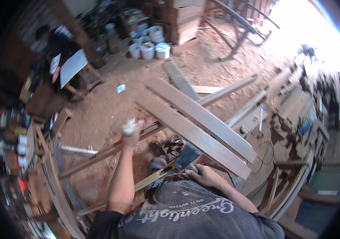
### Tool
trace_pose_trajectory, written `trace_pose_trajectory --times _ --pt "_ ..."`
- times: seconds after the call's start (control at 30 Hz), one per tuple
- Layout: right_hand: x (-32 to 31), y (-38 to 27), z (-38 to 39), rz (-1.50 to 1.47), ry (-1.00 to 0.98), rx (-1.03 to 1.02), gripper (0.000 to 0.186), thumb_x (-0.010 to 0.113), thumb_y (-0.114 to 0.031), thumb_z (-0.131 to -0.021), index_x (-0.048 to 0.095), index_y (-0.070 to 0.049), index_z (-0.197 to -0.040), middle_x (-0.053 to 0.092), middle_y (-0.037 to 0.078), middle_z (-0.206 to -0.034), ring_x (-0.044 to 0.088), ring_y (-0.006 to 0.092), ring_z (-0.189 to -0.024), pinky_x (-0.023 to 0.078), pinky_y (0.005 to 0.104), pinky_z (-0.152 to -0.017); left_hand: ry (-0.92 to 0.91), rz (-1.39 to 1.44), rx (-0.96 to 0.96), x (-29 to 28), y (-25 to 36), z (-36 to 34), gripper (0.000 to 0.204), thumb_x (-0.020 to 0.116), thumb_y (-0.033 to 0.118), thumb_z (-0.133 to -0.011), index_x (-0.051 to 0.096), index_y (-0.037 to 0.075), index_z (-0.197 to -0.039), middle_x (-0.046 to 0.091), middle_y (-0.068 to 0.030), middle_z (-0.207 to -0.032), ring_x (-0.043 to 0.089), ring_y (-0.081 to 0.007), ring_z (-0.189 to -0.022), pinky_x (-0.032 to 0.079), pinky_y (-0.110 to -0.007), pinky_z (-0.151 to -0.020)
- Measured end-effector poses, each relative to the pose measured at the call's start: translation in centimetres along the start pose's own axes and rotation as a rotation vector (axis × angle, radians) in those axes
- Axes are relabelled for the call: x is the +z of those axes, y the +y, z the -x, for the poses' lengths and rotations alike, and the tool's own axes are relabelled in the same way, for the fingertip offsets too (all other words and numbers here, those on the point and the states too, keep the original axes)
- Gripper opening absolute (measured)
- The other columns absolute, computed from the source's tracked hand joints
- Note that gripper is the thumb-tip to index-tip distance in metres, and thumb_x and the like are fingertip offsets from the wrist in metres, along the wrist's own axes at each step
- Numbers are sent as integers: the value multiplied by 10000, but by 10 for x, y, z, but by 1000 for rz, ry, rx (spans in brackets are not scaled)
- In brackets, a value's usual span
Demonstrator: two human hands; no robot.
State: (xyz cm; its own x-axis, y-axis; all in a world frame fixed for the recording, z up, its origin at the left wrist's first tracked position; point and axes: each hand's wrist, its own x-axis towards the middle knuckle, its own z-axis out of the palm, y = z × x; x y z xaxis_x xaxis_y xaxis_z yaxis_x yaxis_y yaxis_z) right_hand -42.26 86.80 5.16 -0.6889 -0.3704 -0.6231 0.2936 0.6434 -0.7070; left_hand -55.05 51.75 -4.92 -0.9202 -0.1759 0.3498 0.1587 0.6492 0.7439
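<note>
My left hand (pixel 133 135) is raised left of the boards, its fingers closed round a crumpled whitish wad (pixel 129 127), blurred, perhaps cloth or fibre. Close to my body, my right hand (pixel 204 174) is closed at the lower edge of a flat, dark grey rectangular piece (pixel 187 156); its exact kind I cannot make out. Just beyond that piece lie two long reddish-brown boards, a nearer board (pixel 192 137) and a farther board (pixel 206 117), side by side with a narrow gap. They rest across a long wooden rail (pixel 227 91). Neither hand visibly touches the boards.
A wooden frame (pixel 58 195) stands at my left. White buckets (pixel 147 51) are grouped at the back. Back left, a person (pixel 64 44) bends over a pale panel (pixel 73 68). Stacked timber (pixel 289 91) and a tape measure (pixel 244 129) lie to the right.
</note>
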Motion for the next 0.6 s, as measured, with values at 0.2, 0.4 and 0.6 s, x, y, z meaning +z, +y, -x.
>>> trace_pose_trajectory --times 0.2,0.4,0.6 --pt "25 37 14 -16 1 -34 728 527 -600 -970 582 53 -1288 656 332 -1149 641 453 -1108 502 476 -956 50 210 -29 -13 20 -6 362 694 257 -956 521 41 -723 513 -51 -635 474 -202 -551 363 -391 -522" --pt "54 45 34 89 151 -12 651 554 -597 -960 624 -13 -1241 686 274 -1107 666 428 -1040 518 471 -900 -285 31 292 -4 104 -5 381 720 264 -936 601 -8 -697 605 -99 -598 553 -192 -534 425 -391 -528" --pt "92 72 75 83 234 141 675 592 -609 -928 627 -13 -1243 684 264 -1138 657 417 -1076 520 459 -906 -527 75 309 -47 136 56 284 789 238 -862 651 9 -763 639 -172 -650 637 -311 -582 488 -389 -563"
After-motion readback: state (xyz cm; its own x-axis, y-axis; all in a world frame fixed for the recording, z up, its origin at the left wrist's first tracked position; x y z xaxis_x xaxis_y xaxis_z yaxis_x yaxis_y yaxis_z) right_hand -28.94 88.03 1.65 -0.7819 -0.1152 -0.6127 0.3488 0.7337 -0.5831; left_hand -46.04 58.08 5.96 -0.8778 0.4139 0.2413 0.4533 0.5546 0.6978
